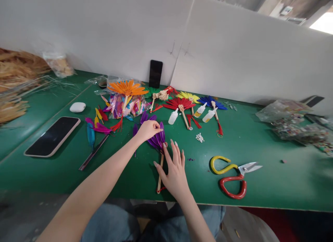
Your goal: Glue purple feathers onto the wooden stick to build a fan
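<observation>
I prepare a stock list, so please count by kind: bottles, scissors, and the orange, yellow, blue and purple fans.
Bottles: 3
Scissors: 1
Orange fan: 1
Yellow fan: 1
Blue fan: 1
Purple fan: 1
Total: 8

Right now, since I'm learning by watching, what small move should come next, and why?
Perhaps press lightly at the base of the purple feathers with the right hand: its fingertips are there, by the top of the wooden handle, while the left hand, fingers drawn together higher up, could steady them.

Scissors (244, 169) lie right of the feather fan (156, 142); a phone (53, 136) left; bottles (173, 117) behind, rightward.
</observation>
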Tool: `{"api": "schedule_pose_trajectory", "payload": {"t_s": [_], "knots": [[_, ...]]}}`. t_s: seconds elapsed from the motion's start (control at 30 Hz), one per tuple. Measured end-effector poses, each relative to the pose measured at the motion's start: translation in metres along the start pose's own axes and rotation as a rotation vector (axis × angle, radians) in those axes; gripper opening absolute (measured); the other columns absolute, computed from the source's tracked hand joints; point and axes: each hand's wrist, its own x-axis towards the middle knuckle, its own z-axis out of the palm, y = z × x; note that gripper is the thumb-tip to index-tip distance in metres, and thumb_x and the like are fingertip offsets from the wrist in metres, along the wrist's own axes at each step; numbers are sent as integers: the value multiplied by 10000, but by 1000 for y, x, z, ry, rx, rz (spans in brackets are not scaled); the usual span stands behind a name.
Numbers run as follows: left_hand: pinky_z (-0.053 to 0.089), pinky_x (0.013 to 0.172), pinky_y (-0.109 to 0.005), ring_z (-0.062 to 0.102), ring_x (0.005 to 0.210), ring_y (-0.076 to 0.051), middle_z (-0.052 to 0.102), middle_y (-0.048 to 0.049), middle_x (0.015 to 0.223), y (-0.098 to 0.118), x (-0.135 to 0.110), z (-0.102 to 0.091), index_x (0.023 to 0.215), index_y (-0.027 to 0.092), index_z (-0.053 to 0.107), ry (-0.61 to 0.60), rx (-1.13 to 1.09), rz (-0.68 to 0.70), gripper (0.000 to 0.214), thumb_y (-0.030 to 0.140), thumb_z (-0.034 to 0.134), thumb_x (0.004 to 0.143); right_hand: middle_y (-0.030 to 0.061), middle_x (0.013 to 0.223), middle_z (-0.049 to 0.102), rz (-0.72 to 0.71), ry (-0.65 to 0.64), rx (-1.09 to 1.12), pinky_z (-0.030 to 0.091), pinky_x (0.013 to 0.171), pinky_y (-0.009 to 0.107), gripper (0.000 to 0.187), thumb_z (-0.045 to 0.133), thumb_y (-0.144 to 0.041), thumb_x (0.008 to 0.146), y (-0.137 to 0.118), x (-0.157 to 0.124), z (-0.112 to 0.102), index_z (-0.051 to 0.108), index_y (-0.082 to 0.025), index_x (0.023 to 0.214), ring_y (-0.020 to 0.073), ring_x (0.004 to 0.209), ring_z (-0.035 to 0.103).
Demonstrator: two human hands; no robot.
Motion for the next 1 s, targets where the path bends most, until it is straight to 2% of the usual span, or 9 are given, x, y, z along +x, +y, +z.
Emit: {"api": "schedule_pose_trajectory", "payload": {"t_s": [0.2,0.37,0.43,0.53,0.7,0.87,1.0], "knots": [[265,490,-229,368,438,-84,421,56,452,0,1,-5,688,140,648,33,-23,-27,201,341,649,695,114,1475,185,-9,7,6,206,1040,561,604,382,-469,883,1,0,1,241,-201,1405,292,1355,134],[301,506,-233,446,498,-117,498,17,518,-13,3,-30,758,153,673,312,-128,-96,293,404,523,780,117,1476,181,-6,7,1,211,1035,565,600,388,-468,881,0,1,0,250,-205,1402,297,1354,138],[315,516,-233,464,518,-127,507,12,528,-20,3,-38,754,159,677,357,-142,-120,278,384,517,779,117,1479,172,-1,6,3,216,1035,561,606,390,-468,880,0,1,0,238,-207,1406,294,1355,134],[327,520,-236,484,532,-138,525,6,536,-25,2,-41,754,167,682,324,-129,-135,276,381,510,780,114,1483,157,2,7,10,220,1038,552,616,389,-464,881,-1,1,-1,211,-209,1413,286,1358,128],[347,553,-237,515,556,-139,578,-9,583,-21,0,-31,813,150,680,185,-47,-36,302,411,536,766,117,1479,170,-13,11,8,216,1037,555,588,386,-465,883,-1,0,-1,259,-212,1399,287,1357,130],[277,466,-239,439,439,-118,490,18,460,-16,-2,-21,769,157,675,58,50,17,371,495,521,765,113,1479,177,-8,-4,-3,220,1045,538,581,396,-448,885,-2,0,-4,264,-208,1398,284,1356,137],[284,475,-231,458,464,-117,500,15,474,-15,-3,-17,736,157,670,9,47,38,334,472,558,748,114,1475,189,-11,13,-7,233,1037,542,580,402,-445,883,-3,0,-5,267,-213,1396,290,1353,149]]}}
